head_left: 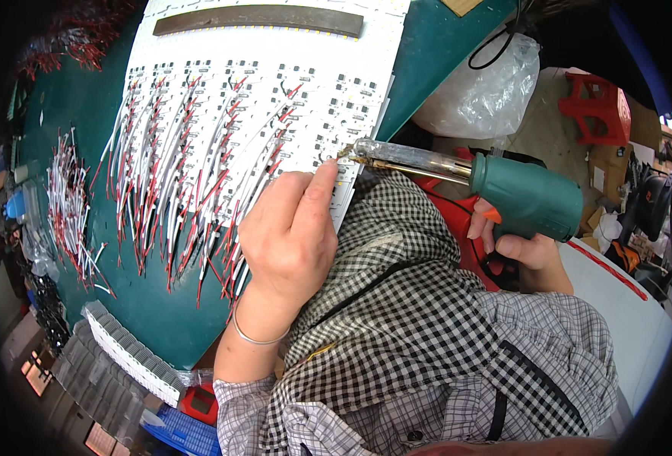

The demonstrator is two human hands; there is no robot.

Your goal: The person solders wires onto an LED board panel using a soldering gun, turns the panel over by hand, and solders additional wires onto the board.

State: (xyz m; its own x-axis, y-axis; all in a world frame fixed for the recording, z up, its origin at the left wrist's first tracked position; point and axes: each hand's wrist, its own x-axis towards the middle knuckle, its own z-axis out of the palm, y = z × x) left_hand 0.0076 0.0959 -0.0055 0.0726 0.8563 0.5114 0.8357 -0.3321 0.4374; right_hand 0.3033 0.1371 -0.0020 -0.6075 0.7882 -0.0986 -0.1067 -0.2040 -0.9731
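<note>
My right hand [532, 251] is wrapped round the handle of a green soldering gun [530, 196] with an orange trigger. Its tip reaches left to a white circuit board panel [385, 45], at a spot near the right edge. Right beside that tip, the index fingertip of my left hand [290, 228] presses on the board. The other left fingers are curled under, and whatever they may pinch is hidden. Rows of red and white wires [165, 175] stand on the panel's pads, their ends trailing toward me. A dark metal bar [260, 19] lies across the far part of the panel.
A bundle of loose wires [70, 209] lies left on the green table [146, 319], and more red wires [74, 34] at the far left. Stacked grey-white strips [127, 357] stand near left. A plastic bag [480, 91] and red stool [594, 110] are at the right.
</note>
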